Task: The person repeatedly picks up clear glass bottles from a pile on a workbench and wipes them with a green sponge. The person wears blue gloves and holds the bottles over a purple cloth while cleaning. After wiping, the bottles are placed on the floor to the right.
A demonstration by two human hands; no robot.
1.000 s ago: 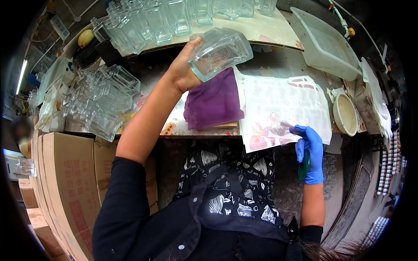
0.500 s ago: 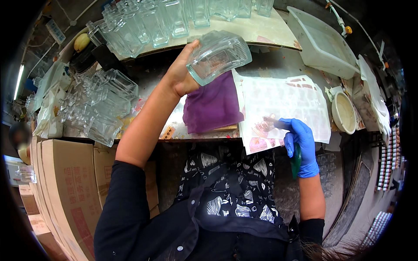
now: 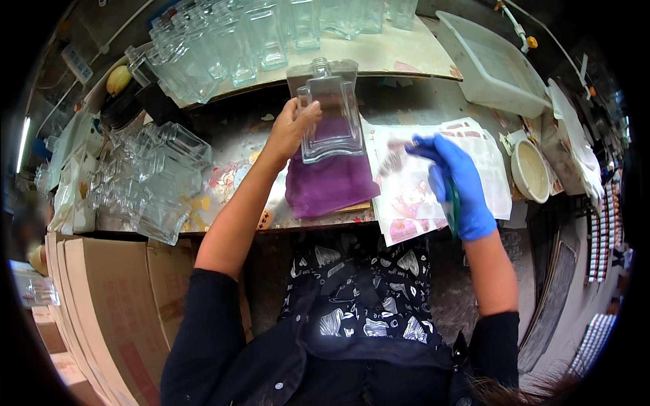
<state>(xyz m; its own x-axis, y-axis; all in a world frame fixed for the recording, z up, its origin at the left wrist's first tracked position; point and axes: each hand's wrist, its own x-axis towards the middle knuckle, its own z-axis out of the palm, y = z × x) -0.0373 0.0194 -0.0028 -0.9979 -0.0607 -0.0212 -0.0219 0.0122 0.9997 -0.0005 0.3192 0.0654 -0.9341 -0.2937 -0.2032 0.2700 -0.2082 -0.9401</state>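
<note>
My left hand (image 3: 292,128) grips a clear, rectangular glass bottle (image 3: 332,139) by its side. The bottle stands neck up over a purple cloth (image 3: 330,193) at the bench's front edge. To its right, my blue-gloved right hand (image 3: 452,172) pinches a blurred, see-through piece of printed film (image 3: 393,158). A flat green piece (image 3: 453,211) is tucked against the palm of that glove. Below this hand lie white sheets (image 3: 467,193) with pinkish prints. A greyish block (image 3: 292,76) shows behind the bottle.
Glass bottles (image 3: 261,37) crowd the raised shelf, and several more (image 3: 152,179) lie heaped at left. A translucent bin (image 3: 491,71) and a cream bowl (image 3: 531,172) stand at right. Cardboard boxes (image 3: 108,298) are stacked below the bench on the left.
My left hand has turned the bottle from tilted to upright and lowered it over the cloth. The right hand has risen off the sheets, lifting the film piece.
</note>
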